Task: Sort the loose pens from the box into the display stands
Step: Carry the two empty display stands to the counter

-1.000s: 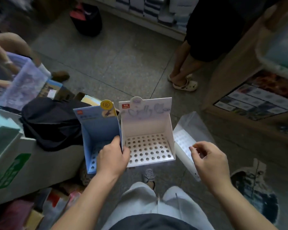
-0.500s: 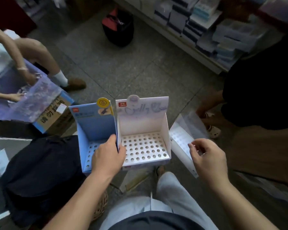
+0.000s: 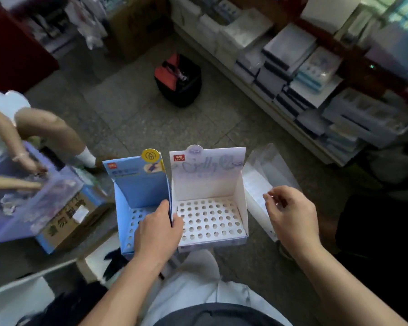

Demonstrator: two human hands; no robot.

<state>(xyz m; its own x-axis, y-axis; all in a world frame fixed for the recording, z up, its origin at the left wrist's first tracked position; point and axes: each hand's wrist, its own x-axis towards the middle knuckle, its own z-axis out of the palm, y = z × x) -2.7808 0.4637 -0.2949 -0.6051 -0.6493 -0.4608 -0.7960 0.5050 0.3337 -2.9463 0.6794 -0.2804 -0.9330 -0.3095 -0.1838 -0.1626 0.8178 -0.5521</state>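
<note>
Blue stand (image 3: 137, 191) and white stand (image 3: 207, 184) stood upright side by side above the person's lap in the head view, walls touching, holed floors facing up. The left hand (image 3: 158, 231) pinched the two adjoining walls together, with the thumb inside the white stand and the fingers inside the blue one. Just right of the white stand, the right hand (image 3: 292, 217) curled its fingers around the edge of a clear plastic cover (image 3: 254, 182). Beyond the white stand a red-and-black bag (image 3: 178, 78) lay on the floor. Well left of it, another person's arm reached into a purple bin (image 3: 33, 203).
</note>
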